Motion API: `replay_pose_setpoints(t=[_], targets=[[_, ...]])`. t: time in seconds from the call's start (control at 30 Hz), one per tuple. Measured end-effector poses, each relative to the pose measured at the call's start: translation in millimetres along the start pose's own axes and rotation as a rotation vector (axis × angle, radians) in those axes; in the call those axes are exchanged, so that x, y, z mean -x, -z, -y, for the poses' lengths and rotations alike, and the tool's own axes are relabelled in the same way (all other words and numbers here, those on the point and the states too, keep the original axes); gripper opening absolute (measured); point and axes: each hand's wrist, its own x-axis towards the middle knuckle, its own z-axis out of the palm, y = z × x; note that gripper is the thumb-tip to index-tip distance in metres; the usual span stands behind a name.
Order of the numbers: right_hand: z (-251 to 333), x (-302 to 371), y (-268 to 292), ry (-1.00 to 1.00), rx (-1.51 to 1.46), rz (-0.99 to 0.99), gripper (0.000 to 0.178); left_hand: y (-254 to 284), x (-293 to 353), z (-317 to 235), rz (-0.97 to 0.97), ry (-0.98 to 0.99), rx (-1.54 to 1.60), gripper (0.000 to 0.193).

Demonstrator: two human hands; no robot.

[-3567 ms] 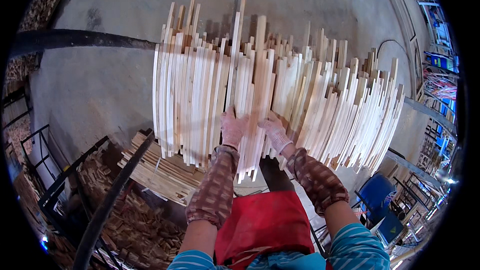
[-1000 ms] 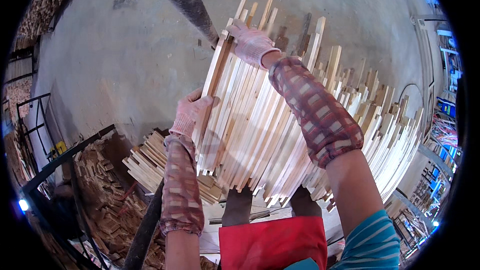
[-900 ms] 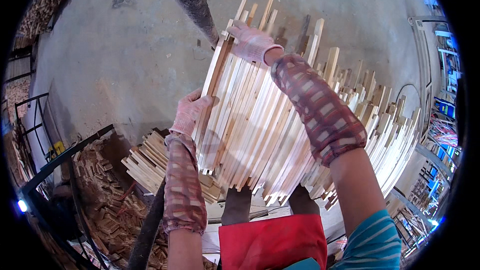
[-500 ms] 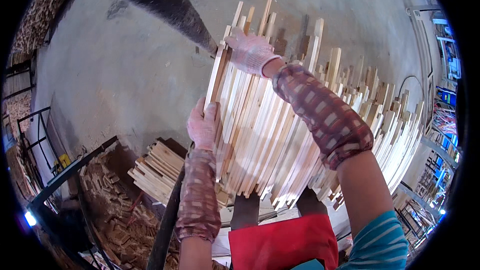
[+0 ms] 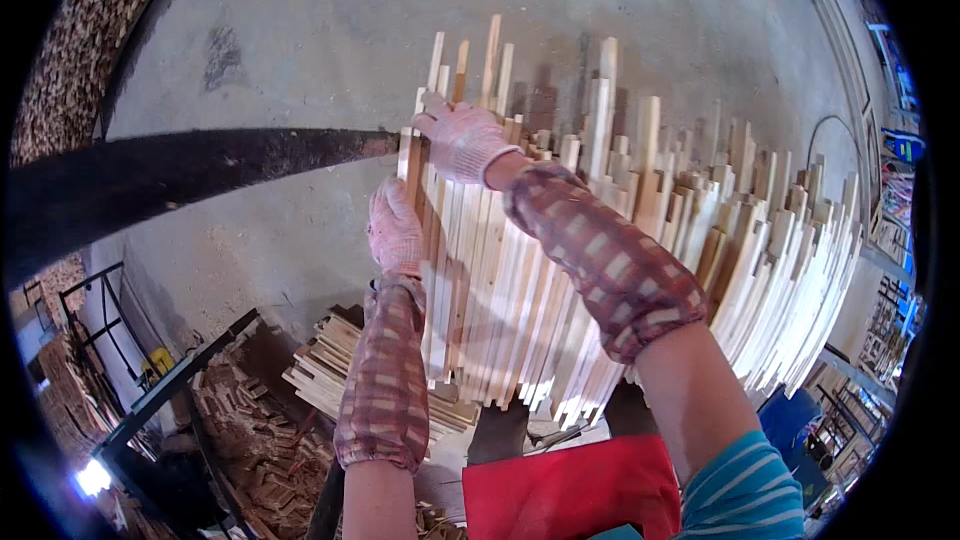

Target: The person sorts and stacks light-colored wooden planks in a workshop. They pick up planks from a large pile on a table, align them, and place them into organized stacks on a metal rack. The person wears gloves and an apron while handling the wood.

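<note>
A fan of pale wooden slats (image 5: 640, 270) stands on end ahead of the person, long axes running away from the body and up in the view, the row curving off to the right. The right hand (image 5: 462, 140), in a pink knit glove, reaches over the far tops at the left end of the row, fingers curled down on the upper ends of a few slats. The left hand (image 5: 396, 230), gloved the same, lies flat and open against the left outer face of that group, lower down, pressing rather than gripping. So the slats sit between the two hands, the left hand nearer the body. A flat stack of slats (image 5: 345, 375) lies below, beside a dark metal frame (image 5: 170, 395) on the concrete floor (image 5: 300, 30).
</note>
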Motion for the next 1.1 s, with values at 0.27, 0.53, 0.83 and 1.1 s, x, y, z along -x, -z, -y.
replay_pose_setpoints(t=[0.27, 0.53, 0.83, 1.1], targets=[[-8.0, 0.2, 1.3, 0.047, -0.001, -0.075, 0.055, -13.9, -16.9, 13.2, -0.119, -0.279, -0.039, 0.059], [-5.8, 10.9, 5.8, 0.141, -0.035, -0.072, 0.071, -1.7, -15.8, 20.0, -0.048, -0.177, 0.079, 0.061], [1.9, -9.1, 35.0, 0.2, 0.199, -0.161, 0.045, -6.4, -8.1, 13.9, -0.047, -0.061, -0.01, 0.053], [8.9, -19.0, 17.5, 0.157, 0.118, 0.016, 0.039, -1.9, -13.6, 7.0, 0.042, -0.117, 0.033, 0.054]])
